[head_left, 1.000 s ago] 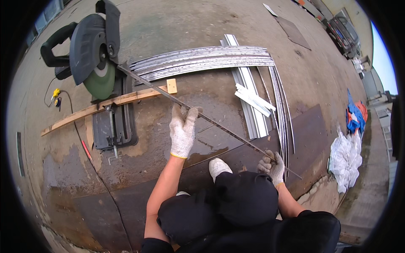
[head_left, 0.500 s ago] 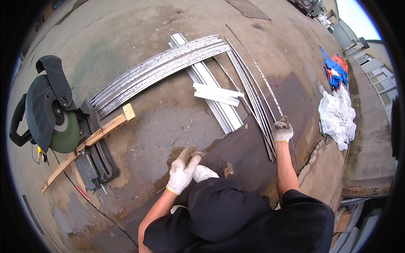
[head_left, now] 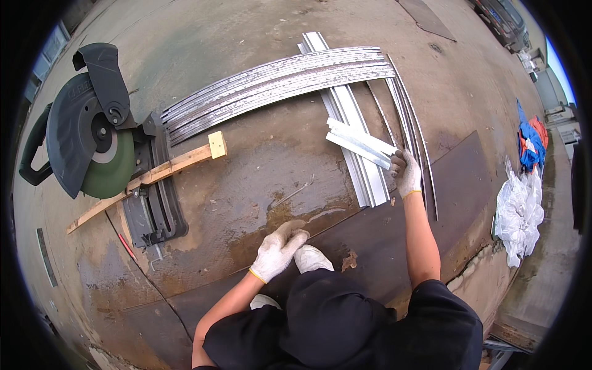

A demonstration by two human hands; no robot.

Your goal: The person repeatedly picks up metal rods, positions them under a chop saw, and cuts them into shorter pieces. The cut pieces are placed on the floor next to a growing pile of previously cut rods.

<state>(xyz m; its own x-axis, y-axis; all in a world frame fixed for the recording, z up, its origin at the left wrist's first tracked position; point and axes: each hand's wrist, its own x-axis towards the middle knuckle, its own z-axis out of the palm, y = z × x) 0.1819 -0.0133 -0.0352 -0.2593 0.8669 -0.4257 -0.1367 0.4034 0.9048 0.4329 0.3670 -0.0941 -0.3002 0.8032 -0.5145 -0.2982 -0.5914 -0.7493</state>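
My right hand (head_left: 407,174), in a white knit glove with a grimy palm, is closed on the right end of some short white metal strips (head_left: 357,145). They slant over a pair of wide, ribbed white profiles (head_left: 364,176) on the ground. Just right of this hand lie several long thin metal strips (head_left: 412,117). My left hand (head_left: 276,251), gloved too, hovers beside my white shoe (head_left: 312,259). Its fingers reach out to the right with nothing in them, thumb a little apart.
At left stands a cut-off saw (head_left: 92,123) with a green disc; a wooden bar (head_left: 172,165) crosses its base. Long scuffed metal profiles (head_left: 277,80) lie across the white ones. A dark sheet (head_left: 456,179) covers ground at right, near white plastic bags (head_left: 519,213). A black cable (head_left: 161,296) runs at lower left.
My right hand has left the end of a long thin strip and moved left onto the short white strips, which now tilt more. My left hand stays near the shoe. The view has shifted.
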